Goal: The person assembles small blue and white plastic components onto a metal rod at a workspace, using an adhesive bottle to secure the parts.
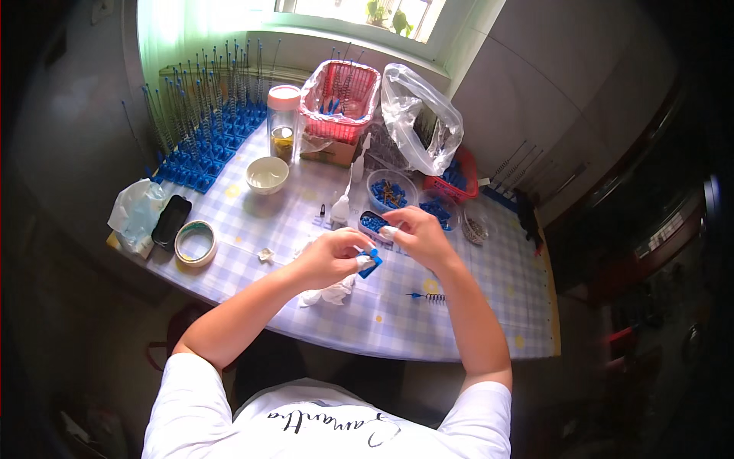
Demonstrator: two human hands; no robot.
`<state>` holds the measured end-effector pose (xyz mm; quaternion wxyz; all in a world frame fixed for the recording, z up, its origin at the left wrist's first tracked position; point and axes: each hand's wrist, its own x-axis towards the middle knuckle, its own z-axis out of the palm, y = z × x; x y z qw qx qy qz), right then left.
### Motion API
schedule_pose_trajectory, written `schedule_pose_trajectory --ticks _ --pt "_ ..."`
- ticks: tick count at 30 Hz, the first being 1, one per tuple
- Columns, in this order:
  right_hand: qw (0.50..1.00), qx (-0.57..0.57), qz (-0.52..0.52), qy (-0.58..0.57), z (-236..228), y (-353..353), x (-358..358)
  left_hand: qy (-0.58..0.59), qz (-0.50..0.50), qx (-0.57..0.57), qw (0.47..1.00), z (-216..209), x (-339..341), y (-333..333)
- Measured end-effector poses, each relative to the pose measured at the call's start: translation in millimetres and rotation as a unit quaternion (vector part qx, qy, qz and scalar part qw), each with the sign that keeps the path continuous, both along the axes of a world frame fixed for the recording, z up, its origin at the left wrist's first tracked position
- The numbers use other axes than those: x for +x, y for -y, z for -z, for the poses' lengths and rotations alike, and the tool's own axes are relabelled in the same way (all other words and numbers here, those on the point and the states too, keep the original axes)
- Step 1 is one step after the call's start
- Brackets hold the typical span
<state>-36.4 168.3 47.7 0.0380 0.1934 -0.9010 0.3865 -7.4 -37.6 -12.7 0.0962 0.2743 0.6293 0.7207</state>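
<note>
My left hand pinches a small blue plastic block above the middle of the table. My right hand is at the near right edge of a small dark container of tiny blue parts. Its thumb and fingers are drawn together; anything between them is too small to make out. White wrapping covers some fingertips on both hands. Below my right wrist lies a dark spring with a blue tip, partly hidden by the forearm. Crumpled white tissue lies beneath my left hand.
Behind my hands stand a tub of mixed blue and brass-coloured parts, another tub of blue parts and a white dropper bottle. Upright springs on blue bases crowd the far left. A bowl and tape roll sit leftward.
</note>
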Motion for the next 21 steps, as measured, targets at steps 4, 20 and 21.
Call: schedule_pose_trajectory --ticks 4,20,21 --pt "0.997 0.048 0.008 -0.055 28.3 32.4 -27.4 -0.019 -0.051 0.051 0.997 4.0 3.1 15.6" --pt "0.996 -0.054 0.061 -0.048 54.2 75.5 -50.2 0.004 -0.117 0.031 0.993 19.3 -7.4 31.1" --pt "0.99 -0.138 0.031 -0.005 48.9 68.5 -46.9 0.006 -0.119 0.033 0.992 19.9 -7.1 30.8"
